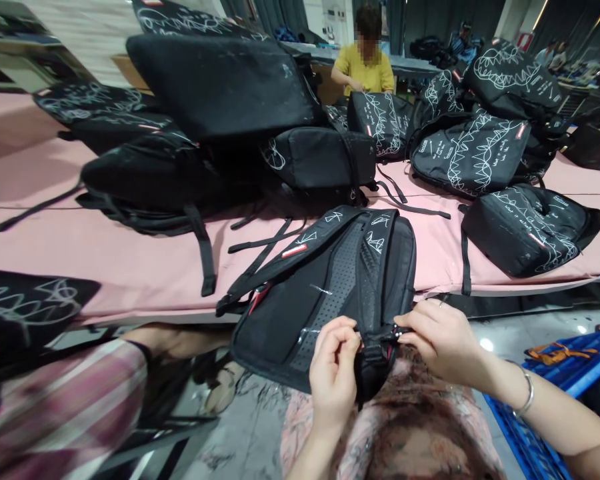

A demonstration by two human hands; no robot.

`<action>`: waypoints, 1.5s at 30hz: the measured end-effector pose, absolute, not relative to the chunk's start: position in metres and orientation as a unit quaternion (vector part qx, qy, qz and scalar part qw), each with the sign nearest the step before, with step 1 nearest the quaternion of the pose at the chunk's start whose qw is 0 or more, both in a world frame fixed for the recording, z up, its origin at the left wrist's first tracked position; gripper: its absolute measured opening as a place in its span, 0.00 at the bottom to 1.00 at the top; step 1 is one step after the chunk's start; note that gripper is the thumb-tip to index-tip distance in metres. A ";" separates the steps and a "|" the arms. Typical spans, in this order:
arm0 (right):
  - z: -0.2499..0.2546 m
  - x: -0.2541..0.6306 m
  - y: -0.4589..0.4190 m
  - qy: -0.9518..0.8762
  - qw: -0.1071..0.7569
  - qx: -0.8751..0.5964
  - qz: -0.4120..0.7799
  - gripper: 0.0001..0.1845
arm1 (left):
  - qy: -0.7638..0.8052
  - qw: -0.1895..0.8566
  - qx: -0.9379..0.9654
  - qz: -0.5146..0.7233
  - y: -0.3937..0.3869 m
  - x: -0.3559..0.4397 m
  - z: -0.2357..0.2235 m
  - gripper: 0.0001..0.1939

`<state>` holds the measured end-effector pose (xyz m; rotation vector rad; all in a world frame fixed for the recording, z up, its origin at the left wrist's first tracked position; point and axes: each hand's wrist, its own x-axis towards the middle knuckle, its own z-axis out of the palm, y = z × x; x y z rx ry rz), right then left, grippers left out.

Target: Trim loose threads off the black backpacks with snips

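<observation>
A black backpack [310, 313] leans over the front edge of the pink table, its padded back and shoulder straps facing up. White line drawings and a red label mark the straps. Beside the lower end of the right-hand strap, my left hand [334, 363] is closed in a pinch; what lies between its fingertips is too small to make out. Across from it, my right hand [437, 337] pinches a small black piece with a shiny end [397, 331] at the pack's lower right side. Whether that piece belongs to the pack, I cannot tell.
More black backpacks [470, 153] with white scribbles are heaped along the pink table [170, 260]. Loose straps trail over its surface. A blue crate [525, 427] stands low at right. A plaid-clad person [80, 407] sits at left; another in yellow [365, 70] works across the table.
</observation>
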<state>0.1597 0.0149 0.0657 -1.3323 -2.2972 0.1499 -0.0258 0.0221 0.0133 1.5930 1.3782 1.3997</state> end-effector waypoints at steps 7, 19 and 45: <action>0.074 0.154 0.023 -0.871 0.181 -0.455 0.025 0.07 | 0.508 0.318 0.600 0.529 0.022 -0.025 0.021 0.09; 0.000 0.137 0.000 -0.594 0.443 -0.523 0.420 0.21 | 0.395 0.679 0.222 0.578 0.025 -0.023 0.027 0.16; -0.012 0.158 0.012 -0.656 0.480 -0.546 0.203 0.06 | 0.473 0.689 0.250 0.488 0.062 -0.025 0.011 0.17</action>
